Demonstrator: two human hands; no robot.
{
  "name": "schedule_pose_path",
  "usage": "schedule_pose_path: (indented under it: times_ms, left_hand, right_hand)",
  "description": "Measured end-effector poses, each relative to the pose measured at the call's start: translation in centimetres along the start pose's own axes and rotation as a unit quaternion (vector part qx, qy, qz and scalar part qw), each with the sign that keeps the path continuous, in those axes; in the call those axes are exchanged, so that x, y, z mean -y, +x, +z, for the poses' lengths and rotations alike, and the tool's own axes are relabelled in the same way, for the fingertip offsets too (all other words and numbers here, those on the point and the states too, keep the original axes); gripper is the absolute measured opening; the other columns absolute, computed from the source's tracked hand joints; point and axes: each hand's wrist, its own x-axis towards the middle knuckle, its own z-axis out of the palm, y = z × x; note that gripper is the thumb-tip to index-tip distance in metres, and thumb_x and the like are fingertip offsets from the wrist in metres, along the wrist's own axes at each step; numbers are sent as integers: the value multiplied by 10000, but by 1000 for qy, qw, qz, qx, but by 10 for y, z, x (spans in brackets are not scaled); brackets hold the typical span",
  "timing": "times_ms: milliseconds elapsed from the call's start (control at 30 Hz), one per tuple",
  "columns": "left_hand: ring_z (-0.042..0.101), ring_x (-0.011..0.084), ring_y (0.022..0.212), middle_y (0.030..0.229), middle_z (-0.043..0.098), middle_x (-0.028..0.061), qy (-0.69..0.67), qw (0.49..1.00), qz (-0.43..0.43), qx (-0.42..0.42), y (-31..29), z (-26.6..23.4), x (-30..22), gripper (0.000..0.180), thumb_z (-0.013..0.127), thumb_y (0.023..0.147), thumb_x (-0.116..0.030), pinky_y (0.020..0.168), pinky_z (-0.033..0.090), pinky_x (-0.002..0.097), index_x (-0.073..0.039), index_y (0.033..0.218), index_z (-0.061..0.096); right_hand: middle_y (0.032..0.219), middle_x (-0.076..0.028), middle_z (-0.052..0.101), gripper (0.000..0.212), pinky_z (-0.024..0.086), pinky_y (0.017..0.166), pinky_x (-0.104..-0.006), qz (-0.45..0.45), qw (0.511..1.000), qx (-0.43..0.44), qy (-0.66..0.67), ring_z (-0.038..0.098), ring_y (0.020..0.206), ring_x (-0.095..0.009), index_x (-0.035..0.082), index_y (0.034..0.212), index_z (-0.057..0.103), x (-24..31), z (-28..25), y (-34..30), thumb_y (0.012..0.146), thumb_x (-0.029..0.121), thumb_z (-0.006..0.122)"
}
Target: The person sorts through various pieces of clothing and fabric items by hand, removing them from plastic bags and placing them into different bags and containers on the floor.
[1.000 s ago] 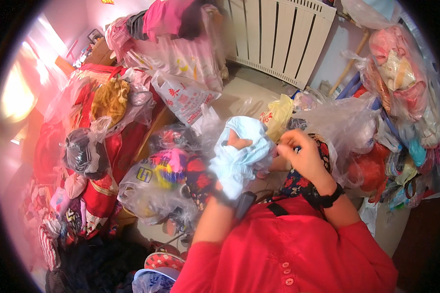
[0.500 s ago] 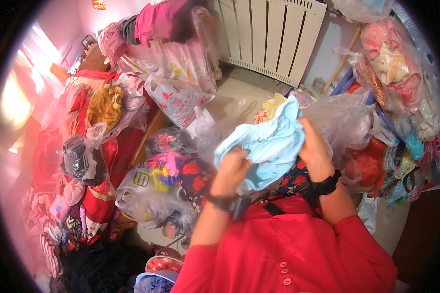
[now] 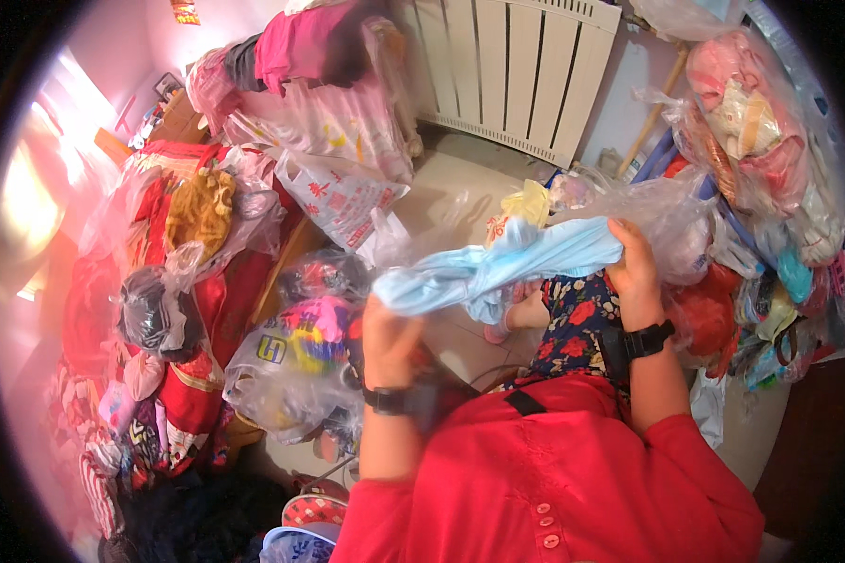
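A light blue cloth garment (image 3: 498,267) is stretched sideways between my hands, above my lap. My left hand (image 3: 391,338) grips its left end, the fingers partly hidden and a little blurred. My right hand (image 3: 637,263) pinches the right end, thumb uppermost. The cloth is bunched into a long band, with a loose fold hanging near its middle. Below it show my dark floral trousers (image 3: 587,324). What kind of garment it is, I cannot make out.
Clear plastic bags of clothes (image 3: 296,375) lie to my left, beside a red-covered heap (image 3: 221,291). More bagged clothes (image 3: 751,141) are piled at the right. A white radiator (image 3: 516,75) stands at the back. A blue-rimmed bucket (image 3: 296,544) sits at the lower left.
My hands have moved apart, the left one leftward and the right one rightward. The light blue garment has gone from a loose, crumpled spread to a taut, narrow band.
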Motion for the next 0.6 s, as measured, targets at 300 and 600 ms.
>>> schedule_pose_path:
  times_ms: [300,600]
  left_hand:
    - [524,262,1125,1171,554,163,-348,913,-148,154,18,55,-30,467,529,796,-4,971,411,391,38,1252,437]
    - [549,189,990,1077,591,109,22,990,-43,135,22,89,-18,414,631,788,-67,878,437,313,19,1175,512]
  right_hand:
    - [863,-46,601,223,458,714,-254,-246,811,112,-519,566,804,-109,-12,959,564,0,44,-40,766,43,660]
    - [778,-9,590,217,444,544,-227,68,936,284,-194,536,613,-83,10,1045,573,29,121,-71,866,134,574]
